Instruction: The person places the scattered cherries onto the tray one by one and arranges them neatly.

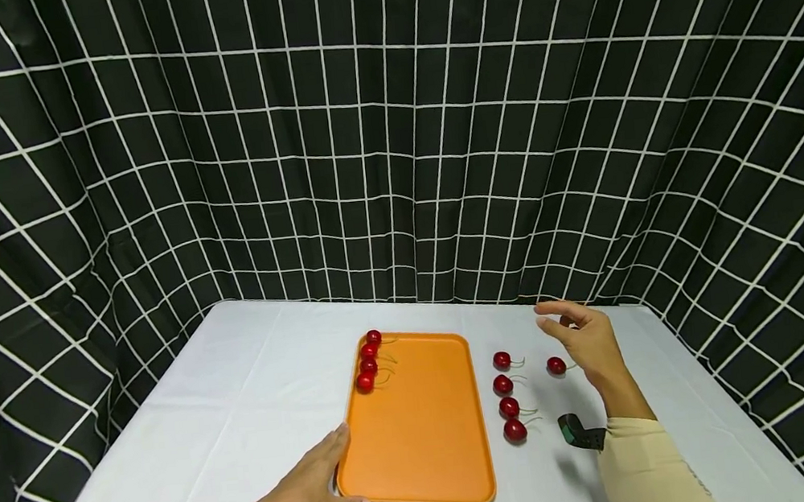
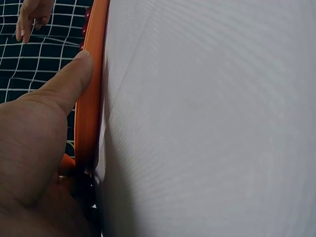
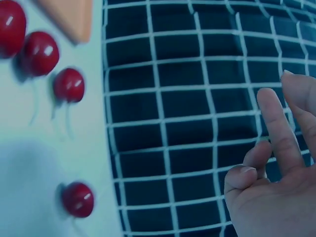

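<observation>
An orange tray (image 1: 412, 428) lies on the white-covered table, with several red cherries (image 1: 368, 365) in a row along its upper left edge. My left hand (image 1: 307, 486) rests against the tray's near left corner, fingers along the left side and thumb at the front edge. In the left wrist view a straight finger (image 2: 69, 81) touches the tray's side wall (image 2: 88, 118). Raised over the table's right side, my right hand (image 1: 588, 342) holds nothing, thumb and index finger apart. A single cherry (image 1: 556, 365) lies just left of that wrist.
Right of the tray, several stemmed cherries (image 1: 508, 407) form a column on the table (image 1: 254, 378). A dark wrist device (image 1: 581, 432) juts out by the right sleeve (image 1: 648, 462). A black curtain with a white grid (image 1: 375, 124) surrounds the table's back and sides.
</observation>
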The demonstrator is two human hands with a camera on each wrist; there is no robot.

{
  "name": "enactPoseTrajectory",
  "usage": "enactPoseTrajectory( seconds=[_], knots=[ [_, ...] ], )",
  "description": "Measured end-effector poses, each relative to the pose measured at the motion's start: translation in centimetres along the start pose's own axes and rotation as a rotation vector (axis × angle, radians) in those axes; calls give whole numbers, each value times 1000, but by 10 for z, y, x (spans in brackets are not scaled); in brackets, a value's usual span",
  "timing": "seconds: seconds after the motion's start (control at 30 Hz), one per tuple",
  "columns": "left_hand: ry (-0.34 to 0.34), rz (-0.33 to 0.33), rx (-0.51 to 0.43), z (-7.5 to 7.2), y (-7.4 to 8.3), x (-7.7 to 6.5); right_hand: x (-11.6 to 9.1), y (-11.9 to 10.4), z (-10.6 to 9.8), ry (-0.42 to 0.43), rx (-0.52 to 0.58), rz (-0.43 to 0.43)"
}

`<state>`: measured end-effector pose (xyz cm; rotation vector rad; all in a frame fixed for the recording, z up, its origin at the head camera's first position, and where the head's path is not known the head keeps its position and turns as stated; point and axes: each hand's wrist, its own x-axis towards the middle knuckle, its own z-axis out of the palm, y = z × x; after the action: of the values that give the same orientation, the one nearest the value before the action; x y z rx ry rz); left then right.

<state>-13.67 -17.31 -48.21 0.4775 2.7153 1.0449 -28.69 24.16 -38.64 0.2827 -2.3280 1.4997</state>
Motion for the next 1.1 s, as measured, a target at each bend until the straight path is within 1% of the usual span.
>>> enactPoseTrajectory(
  seconds=[0.17,0.4,0.57,0.63,0.77,0.9,0.97,1.1],
  knots=[
    [-16,1,-12,1,0,-1,-2,29,-5,15,-7,56],
    [-15,6,3,1,0,-2,-3,59,-20,15,-32,185],
    [-17,7,8,0,1,-2,-5,81,-26,-2,-29,293],
    [-19,13,4,0,1,-1,-6,89,-27,-9,-37,322],
    [-22,21,-9,-1,2,-1,-7,101,-28,-28,-83,355],
    [-28,13,-13,-1,1,-1,-9,109,-28,-56,-120,375],
    [-27,6,-10,-1,1,-1,-8,111,-28,-83,-135,382],
    [-23,0,-5,-1,0,-1,-9,117,-27,-128,-202,389]
  ],
)
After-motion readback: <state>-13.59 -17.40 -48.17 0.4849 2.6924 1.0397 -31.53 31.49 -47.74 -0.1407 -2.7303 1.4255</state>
